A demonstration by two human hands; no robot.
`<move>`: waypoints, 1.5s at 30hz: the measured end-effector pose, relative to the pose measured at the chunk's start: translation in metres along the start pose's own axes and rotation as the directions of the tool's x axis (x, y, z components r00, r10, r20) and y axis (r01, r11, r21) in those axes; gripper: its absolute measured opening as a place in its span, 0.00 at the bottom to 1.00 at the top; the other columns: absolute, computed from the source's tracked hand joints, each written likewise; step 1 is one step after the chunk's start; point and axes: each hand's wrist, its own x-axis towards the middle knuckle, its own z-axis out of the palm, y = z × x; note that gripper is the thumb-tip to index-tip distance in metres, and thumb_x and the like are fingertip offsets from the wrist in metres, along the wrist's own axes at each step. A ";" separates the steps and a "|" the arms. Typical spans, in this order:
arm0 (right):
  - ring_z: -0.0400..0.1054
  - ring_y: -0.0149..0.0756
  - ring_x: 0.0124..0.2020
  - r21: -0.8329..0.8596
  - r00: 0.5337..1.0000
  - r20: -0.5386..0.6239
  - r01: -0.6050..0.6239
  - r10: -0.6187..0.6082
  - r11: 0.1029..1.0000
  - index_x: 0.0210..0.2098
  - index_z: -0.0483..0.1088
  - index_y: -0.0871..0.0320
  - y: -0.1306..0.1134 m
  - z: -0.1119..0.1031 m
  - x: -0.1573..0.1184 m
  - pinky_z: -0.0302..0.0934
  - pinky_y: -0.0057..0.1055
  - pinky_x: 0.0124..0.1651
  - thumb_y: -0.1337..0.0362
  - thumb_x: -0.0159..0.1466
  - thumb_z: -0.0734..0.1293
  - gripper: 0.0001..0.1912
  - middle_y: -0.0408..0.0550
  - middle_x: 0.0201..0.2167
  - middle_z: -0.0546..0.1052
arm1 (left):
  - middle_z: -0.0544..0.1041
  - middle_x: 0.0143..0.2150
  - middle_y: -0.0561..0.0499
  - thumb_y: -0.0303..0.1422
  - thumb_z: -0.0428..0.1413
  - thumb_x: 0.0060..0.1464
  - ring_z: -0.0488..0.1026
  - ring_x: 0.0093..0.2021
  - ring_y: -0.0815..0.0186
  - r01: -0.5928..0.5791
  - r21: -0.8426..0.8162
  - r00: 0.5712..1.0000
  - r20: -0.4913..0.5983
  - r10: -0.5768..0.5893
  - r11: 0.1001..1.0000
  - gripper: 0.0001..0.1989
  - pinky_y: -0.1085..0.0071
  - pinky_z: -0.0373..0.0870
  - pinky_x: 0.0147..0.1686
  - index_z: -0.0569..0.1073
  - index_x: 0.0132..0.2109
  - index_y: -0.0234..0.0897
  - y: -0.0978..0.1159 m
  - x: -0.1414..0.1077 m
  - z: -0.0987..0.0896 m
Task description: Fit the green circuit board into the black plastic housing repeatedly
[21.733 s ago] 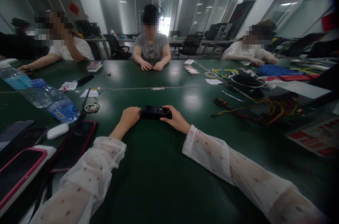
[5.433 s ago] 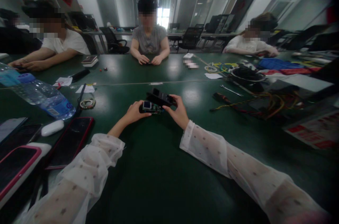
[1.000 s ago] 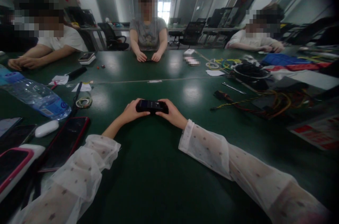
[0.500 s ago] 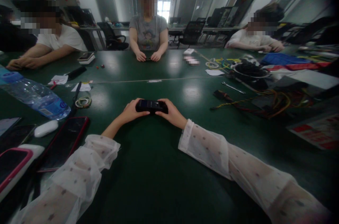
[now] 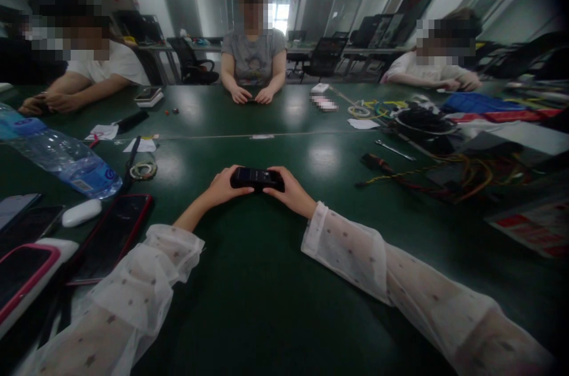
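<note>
A small black device with a dark screen (image 5: 256,176) is held between my two hands at the middle of the green table (image 5: 262,281). My left hand (image 5: 225,187) wraps around its left end, thumb along the near edge. Around its right end my right hand (image 5: 291,191) is closed, with that thumb on the near edge too. Pale markings show on the device's upper face, too small to read. Its underside is hidden, so I cannot tell whether it touches the table.
At left lie a water bottle (image 5: 73,156), a red-edged phone (image 5: 113,236), a white case (image 5: 82,213) and a bracelet (image 5: 143,170). Cables (image 5: 444,177) and a wrench (image 5: 395,150) are at right. Across the table sits a person in grey (image 5: 253,59); others sit on both sides.
The whole view has shifted slightly, so everything appears a little further right. Both hands keep their hold on the black device.
</note>
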 end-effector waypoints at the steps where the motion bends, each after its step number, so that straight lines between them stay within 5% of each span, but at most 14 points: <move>1: 0.67 0.47 0.54 0.000 1.000 -0.001 0.005 -0.005 1.000 0.56 0.61 0.53 0.001 0.000 0.000 0.64 0.52 0.58 0.62 0.61 0.72 0.26 0.53 0.52 0.70 | 0.74 0.53 0.43 0.52 0.64 0.47 0.70 0.54 0.51 0.001 0.002 1.000 -0.001 -0.001 1.000 0.33 0.50 0.67 0.53 0.68 0.55 0.42 0.000 0.000 0.000; 45: 0.69 0.46 0.52 0.006 0.999 -0.034 -0.021 0.021 1.000 0.53 0.63 0.56 0.003 0.003 0.002 0.64 0.50 0.57 0.64 0.59 0.73 0.25 0.54 0.50 0.72 | 0.74 0.55 0.43 0.51 0.65 0.45 0.70 0.56 0.50 -0.031 0.035 0.999 -0.014 0.031 0.999 0.35 0.49 0.65 0.55 0.67 0.58 0.43 0.003 0.000 0.000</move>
